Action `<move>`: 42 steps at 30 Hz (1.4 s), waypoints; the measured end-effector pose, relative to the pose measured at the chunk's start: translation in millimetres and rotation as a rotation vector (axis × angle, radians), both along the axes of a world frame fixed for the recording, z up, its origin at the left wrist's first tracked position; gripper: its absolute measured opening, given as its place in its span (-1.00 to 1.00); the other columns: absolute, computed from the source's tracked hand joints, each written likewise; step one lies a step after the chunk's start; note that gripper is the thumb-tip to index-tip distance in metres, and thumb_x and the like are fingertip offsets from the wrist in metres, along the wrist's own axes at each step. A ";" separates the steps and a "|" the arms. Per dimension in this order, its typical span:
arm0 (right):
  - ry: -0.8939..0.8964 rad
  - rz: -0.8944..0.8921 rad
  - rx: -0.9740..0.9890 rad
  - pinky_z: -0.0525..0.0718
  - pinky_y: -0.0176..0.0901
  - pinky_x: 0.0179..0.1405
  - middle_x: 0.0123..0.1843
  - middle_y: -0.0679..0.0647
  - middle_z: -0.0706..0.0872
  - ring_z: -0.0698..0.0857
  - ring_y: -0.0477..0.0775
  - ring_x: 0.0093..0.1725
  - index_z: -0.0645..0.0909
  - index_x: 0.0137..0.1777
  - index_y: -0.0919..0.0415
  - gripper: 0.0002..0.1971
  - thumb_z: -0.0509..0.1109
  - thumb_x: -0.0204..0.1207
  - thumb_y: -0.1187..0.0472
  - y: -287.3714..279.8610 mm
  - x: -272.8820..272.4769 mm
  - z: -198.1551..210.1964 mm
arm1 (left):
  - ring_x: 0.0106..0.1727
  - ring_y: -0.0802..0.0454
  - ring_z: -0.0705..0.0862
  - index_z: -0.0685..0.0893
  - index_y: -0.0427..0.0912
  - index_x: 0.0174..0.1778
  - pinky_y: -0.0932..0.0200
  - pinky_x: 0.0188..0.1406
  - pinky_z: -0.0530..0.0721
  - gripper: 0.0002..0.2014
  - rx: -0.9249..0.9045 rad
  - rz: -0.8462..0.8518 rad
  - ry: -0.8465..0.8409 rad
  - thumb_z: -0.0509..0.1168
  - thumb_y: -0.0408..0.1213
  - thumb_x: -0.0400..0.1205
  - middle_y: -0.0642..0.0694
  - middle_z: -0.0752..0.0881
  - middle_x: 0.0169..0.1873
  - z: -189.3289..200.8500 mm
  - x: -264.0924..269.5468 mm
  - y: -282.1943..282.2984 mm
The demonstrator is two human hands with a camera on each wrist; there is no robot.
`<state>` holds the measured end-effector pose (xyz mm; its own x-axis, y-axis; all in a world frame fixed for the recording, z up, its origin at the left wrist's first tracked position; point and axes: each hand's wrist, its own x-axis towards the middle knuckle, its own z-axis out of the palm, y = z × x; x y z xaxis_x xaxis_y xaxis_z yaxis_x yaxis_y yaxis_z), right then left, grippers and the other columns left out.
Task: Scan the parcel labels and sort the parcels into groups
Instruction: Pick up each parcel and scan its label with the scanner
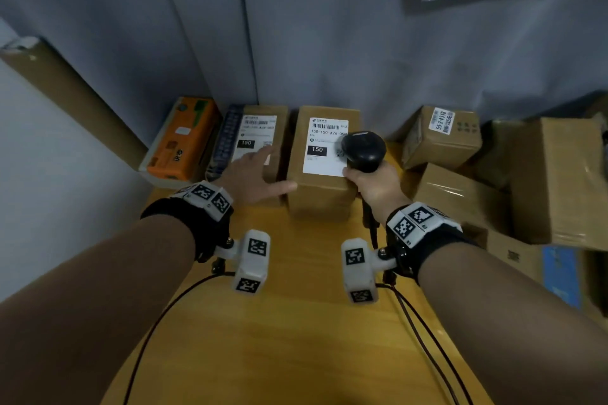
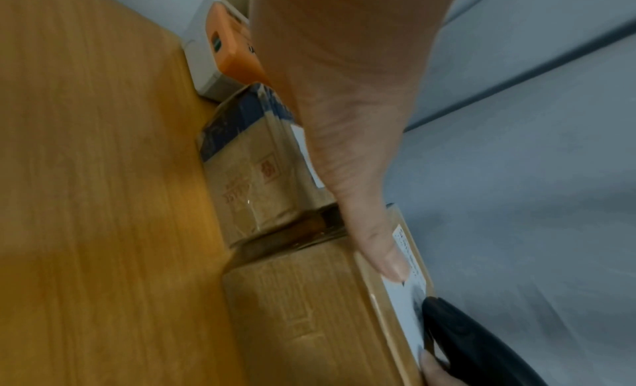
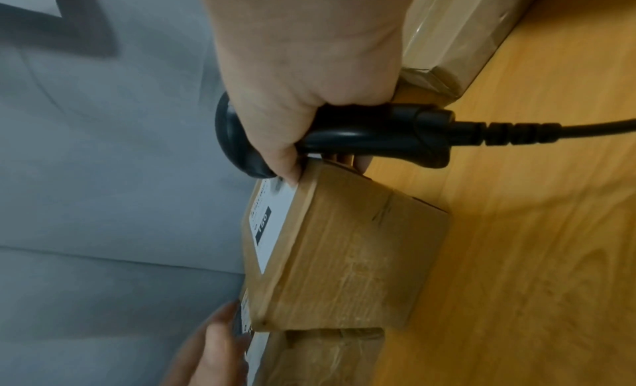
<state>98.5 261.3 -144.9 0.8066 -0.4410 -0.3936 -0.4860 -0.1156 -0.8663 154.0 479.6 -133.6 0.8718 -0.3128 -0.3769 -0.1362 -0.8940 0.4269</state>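
Note:
Two brown parcels with white "150" labels stand side by side on the wooden table (image 1: 296, 322). My left hand (image 1: 253, 171) lies flat and open over the left parcel (image 1: 260, 131), its thumb reaching onto the near left corner of the middle parcel (image 1: 324, 154) (image 2: 309, 310) (image 3: 344, 256). My right hand (image 1: 375, 184) (image 3: 302, 79) grips a black corded barcode scanner (image 1: 363, 149) (image 3: 371, 136) by its handle. The scanner's head hangs over the right edge of the middle parcel's label (image 1: 325, 145), and my right thumb touches that parcel's near right corner.
An orange box (image 1: 184, 141) on a white one sits at the far left against the wall. Several brown parcels (image 1: 441, 135) are heaped at the right, one (image 1: 556, 177) large. Grey curtain hangs behind. The scanner cable (image 3: 550, 129) trails back over the table.

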 end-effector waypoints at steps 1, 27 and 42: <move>-0.001 0.000 -0.002 0.63 0.15 0.32 0.09 0.12 0.75 0.71 0.19 0.17 0.57 0.02 0.07 -0.78 0.54 0.47 0.22 0.7 4.8 0.1 | 0.62 -0.18 0.29 -0.01 0.07 0.70 -0.21 0.56 0.31 0.03 -0.017 -0.007 0.045 0.38 0.34 0.42 -0.14 0.23 0.66 -0.5 2.1 3.4; -0.066 0.063 -0.175 0.71 0.13 0.15 -0.17 0.03 0.69 0.73 0.17 -0.01 0.60 -0.02 0.09 -0.87 0.48 0.53 0.11 -12.9 12.4 7.6 | 0.56 -0.19 0.34 0.30 -0.06 0.60 -0.14 0.49 0.34 -0.37 -0.080 -0.009 -0.150 0.26 0.09 0.66 -0.20 0.36 0.56 9.2 17.3 -27.1; -0.221 -0.140 -0.014 0.75 -0.05 -0.22 -0.32 0.11 0.73 0.71 0.05 -0.36 0.69 -0.11 0.25 -0.88 0.49 0.52 0.18 -197.5 -141.1 84.0 | 0.44 -0.08 0.52 0.46 -0.15 0.49 0.06 0.43 0.44 -0.52 -0.398 -0.080 -0.144 0.29 -0.06 0.68 -0.18 0.52 0.43 39.5 -81.8 -251.7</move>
